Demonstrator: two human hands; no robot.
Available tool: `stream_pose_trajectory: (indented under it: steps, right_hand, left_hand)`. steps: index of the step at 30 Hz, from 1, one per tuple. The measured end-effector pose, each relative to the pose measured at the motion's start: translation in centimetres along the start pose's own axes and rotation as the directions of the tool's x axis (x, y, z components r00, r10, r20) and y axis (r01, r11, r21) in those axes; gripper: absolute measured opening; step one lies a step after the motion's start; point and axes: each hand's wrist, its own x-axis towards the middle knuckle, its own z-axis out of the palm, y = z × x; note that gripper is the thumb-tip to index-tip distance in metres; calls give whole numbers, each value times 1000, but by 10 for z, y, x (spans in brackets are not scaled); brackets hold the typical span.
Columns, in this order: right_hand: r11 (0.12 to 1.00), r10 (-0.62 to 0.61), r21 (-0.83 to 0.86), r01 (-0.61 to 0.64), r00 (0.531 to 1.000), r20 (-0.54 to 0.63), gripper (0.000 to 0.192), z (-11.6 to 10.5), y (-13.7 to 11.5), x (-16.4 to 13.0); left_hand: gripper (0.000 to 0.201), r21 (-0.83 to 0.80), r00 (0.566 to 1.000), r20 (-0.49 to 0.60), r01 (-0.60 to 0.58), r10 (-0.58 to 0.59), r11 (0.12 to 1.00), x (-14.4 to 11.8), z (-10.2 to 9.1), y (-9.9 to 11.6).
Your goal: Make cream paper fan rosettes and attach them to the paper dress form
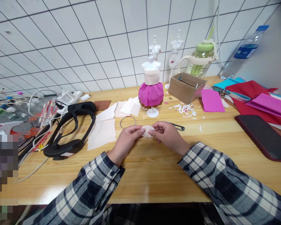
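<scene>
wooden tabletop [154,175] spans the view, set against a white tiled wall [84,37]. on its left part lies a black headband-like device [70,131] with cables and assorted clutter beyond it. at right, sheets of red, magenta and blue paper [259,97] lie overlapped, with a separate pink sheet [212,100] nearer the middle and a dark phone [262,136] toward the near right edge. an open cardboard box [187,86] sits at the back, with a green-lidded jug [201,59] and a clear water bottle [243,53] behind it by the wall. a small mannequin [151,84] on a white stand wears a pale top and a magenta folded-paper skirt; two bare white mannequins stand behind it. cream paper sheets [105,128] lie left of centre, a thin metal ring [127,122] just beside them. white paper scraps [184,109] are scattered in front of the box. a black binder clip [179,127] lies just behind the right hand. both forearms wear plaid sleeves. left hand [126,140] and right hand [166,134] meet at the centre of the tabletop, each closed in a pinch on one side of a small pleated cream paper piece [148,131], which is held just above the wood between thumbs and fingertips.
</scene>
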Motion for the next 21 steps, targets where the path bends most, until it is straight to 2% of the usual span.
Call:
stream_pose_trajectory:
  steps: [6, 10, 11, 14, 15, 17, 21]
  right_hand:
    - [998, -16, -54, 15, 1000, -1, 25, 0, 1, -1]
    - [995, -73, -66, 69, 996, -55, 23, -5, 0, 2]
    - [995, -88, -49, 84, 993, -82, 24, -7, 0, 3]
    - [991, -130, -18, 129, 977, -167, 27, -14, 0, 6]
    - [990, -140, -18, 140, 972, -186, 28, -15, 1, 7]
    - [988, -152, -16, 152, 969, -195, 27, -17, 3, 8]
    - [984, -179, -34, 176, 972, -153, 24, -17, 6, 9]
  left_hand:
    - [34, 156, 999, -35, -23, 28, 988, -5, 4, 6]
    - [47, 327, 979, -101, -136, 177, 935, 5, -3, 7]
    - [46, 417, 964, -132, -159, 232, 895, 13, -6, 7]
    - [43, 684, 940, -154, -122, 305, 719, 43, -14, 9]
    - [45, 748, 928, -163, -105, 336, 655, 54, -14, 10]
    - [48, 868, 932, -130, -58, 339, 494, 74, -10, 11]
    - [47, 916, 931, -152, 7, 331, 402, 101, 9, 10]
